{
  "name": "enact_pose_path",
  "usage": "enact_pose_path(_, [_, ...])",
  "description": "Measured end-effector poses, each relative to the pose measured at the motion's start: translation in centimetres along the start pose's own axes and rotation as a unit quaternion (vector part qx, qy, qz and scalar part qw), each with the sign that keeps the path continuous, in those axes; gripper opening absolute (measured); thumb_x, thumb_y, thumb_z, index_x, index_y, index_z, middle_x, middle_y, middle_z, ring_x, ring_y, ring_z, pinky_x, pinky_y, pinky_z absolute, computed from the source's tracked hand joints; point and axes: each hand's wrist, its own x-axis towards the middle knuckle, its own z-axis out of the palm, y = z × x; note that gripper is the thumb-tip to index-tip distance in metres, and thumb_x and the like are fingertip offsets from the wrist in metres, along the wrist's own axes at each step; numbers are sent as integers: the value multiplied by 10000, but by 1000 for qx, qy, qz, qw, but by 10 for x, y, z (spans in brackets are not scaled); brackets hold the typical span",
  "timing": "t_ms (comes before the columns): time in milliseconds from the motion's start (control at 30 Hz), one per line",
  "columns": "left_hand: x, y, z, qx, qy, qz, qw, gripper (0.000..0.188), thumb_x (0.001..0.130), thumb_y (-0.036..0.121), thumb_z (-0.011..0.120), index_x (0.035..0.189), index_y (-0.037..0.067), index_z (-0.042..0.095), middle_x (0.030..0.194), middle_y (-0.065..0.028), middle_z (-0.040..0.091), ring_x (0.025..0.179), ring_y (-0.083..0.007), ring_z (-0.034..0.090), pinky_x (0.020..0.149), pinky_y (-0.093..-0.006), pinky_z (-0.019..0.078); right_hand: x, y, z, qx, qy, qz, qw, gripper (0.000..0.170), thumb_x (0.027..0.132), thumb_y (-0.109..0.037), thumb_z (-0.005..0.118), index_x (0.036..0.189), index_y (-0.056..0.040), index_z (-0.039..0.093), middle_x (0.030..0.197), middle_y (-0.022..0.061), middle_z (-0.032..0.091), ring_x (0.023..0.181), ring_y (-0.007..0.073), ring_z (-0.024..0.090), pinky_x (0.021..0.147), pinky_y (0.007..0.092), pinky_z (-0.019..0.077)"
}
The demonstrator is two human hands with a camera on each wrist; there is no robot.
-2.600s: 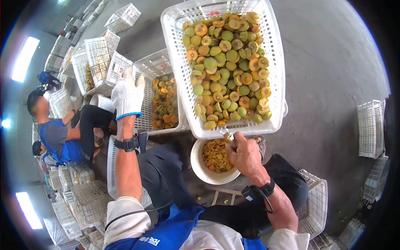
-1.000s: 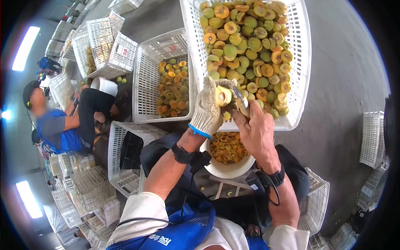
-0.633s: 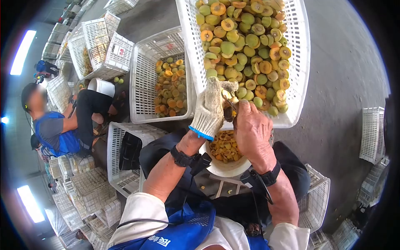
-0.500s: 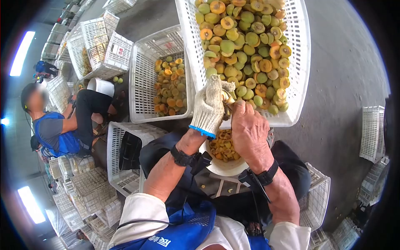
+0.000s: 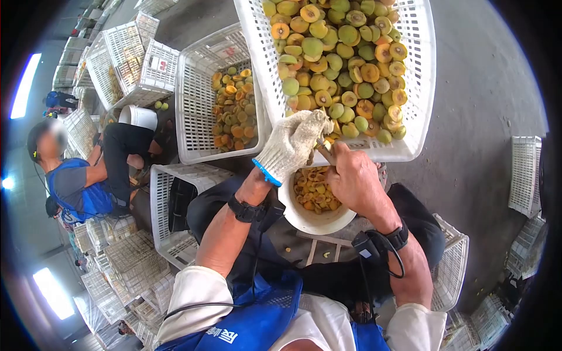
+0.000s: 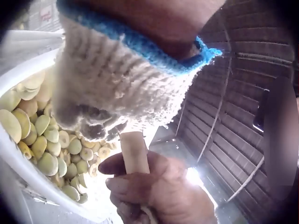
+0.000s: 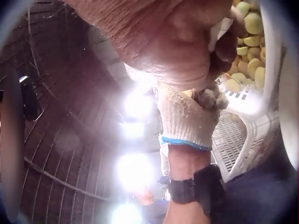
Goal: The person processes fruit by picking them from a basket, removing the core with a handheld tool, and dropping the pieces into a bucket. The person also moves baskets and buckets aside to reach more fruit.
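Note:
In the head view the gloved left hand [image 5: 291, 145] has its fingers curled at the near edge of a large white basket [image 5: 417, 76] of halved green-orange fruit [image 5: 345, 64]. A sliver of yellow fruit [image 7: 188, 93] shows at the glove in the right wrist view; the rest is hidden. The bare right hand [image 5: 362, 180], just right of the glove, grips the pale handle [image 6: 134, 154] of a tool, seen in the left wrist view, whose tip meets the glove. Below both hands stands a white bucket [image 5: 319, 223] of small orange pieces.
A second white basket [image 5: 190, 88] with orange fruit stands to the left, and a crate [image 5: 161, 199] holding a black item is nearer. A seated person [image 5: 82, 175] in a blue vest is at far left among stacked crates. Another crate [image 5: 525, 175] stands at far right.
The left hand has come from over the second basket to meet the right hand. Since half a second ago, the glove has turned and the fruit it held is more hidden; the view has shifted slightly.

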Motion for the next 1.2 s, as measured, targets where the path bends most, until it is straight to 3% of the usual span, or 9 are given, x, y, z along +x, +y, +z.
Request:
enact_pose_path(67, [-6, 7, 5, -46, -1, -52, 998, 332, 1090, 337, 580, 1144, 36, 709, 1031, -15, 734, 822, -74, 630, 660, -260, 525, 2, 0, -1, 28, 8, 15, 999, 234, 834, -51, 626, 1023, 57, 543, 756, 318, 628, 809, 552, 631, 724, 580, 502])
enact_pose_path(267, [1, -9, 11, 59, 23, 138, 988, 281, 1096, 257, 555, 1116, 9, 686, 1032, -54, 747, 843, -102, 655, 740, -273, 542, 0, 5, 8, 57, 24, 36, 997, 230, 828, -42, 615, 1022, 59, 540, 768, 315, 630, 837, 550, 635, 739, 569, 507])
enact_pose_path(367, [3, -13, 7, 84, 2, 152, 985, 261, 1084, 226, 558, 1103, -1, 685, 983, -75, 754, 828, -122, 671, 752, -294, 549, -2, 13, 4, 69, 12, 9, 998, 218, 816, -79, 654, 985, 15, 553, 769, 270, 649, 799, 505, 654, 717, 569, 527])
enact_pose_path(600, [6, -18, 12, 107, -50, 168, 979, 293, 1067, 246, 572, 1083, -29, 672, 943, -132, 778, 839, -205, 738, 748, -327, 569, -3, 28, -18, -84, -52, -40, 994, 237, 782, -80, 648, 993, 10, 589, 776, 260, 662, 780, 471, 672, 700, 545, 541])
enact_pose_path(733, [1, -16, 19, 30, -45, 80, 995, 312, 1061, 261, 569, 1065, -36, 664, 967, -121, 778, 847, -175, 723, 746, -323, 565, -11, 39, 2, 137, -68, -6, 988, 221, 800, -98, 640, 958, 51, 604, 773, 265, 656, 710, 433, 643, 688, 485, 530])
enact_pose_path(900, [-5, -30, 22, 6, -58, 110, 992, 327, 1067, 270, 540, 1053, -24, 683, 949, -93, 758, 797, -153, 656, 735, -306, 549, -20, 25, -12, 302, -191, 132, 925, 229, 820, -113, 637, 961, 65, 611, 736, 241, 621, 664, 385, 582, 684, 445, 516])
enact_pose_path(1000, [-11, -30, 21, 68, -39, 62, 995, 298, 1066, 242, 540, 1039, -18, 684, 934, -81, 750, 808, -144, 658, 725, -300, 548, -25, 38, 11, 261, -124, 51, 956, 202, 809, -91, 638, 963, 35, 607, 739, 244, 636, 690, 408, 636, 679, 480, 526])
enact_pose_path(1067, [-16, -33, 22, 70, -34, 61, 995, 296, 1078, 268, 536, 1079, 4, 671, 1007, -82, 747, 834, -115, 642, 743, -283, 545, -26, 31, 13, -12, -39, -47, 998, 229, 785, -53, 652, 995, 21, 595, 754, 234, 661, 771, 435, 692, 716, 500, 552])
enact_pose_path(1200, [-19, -37, 23, 21, -17, 72, 997, 299, 1088, 292, 537, 1126, 24, 662, 1060, -85, 739, 844, -98, 633, 698, -261, 535, -28, 30, 13, -26, -48, -32, 998, 248, 787, -61, 662, 1003, 29, 578, 781, 272, 662, 848, 489, 674, 735, 537, 541])
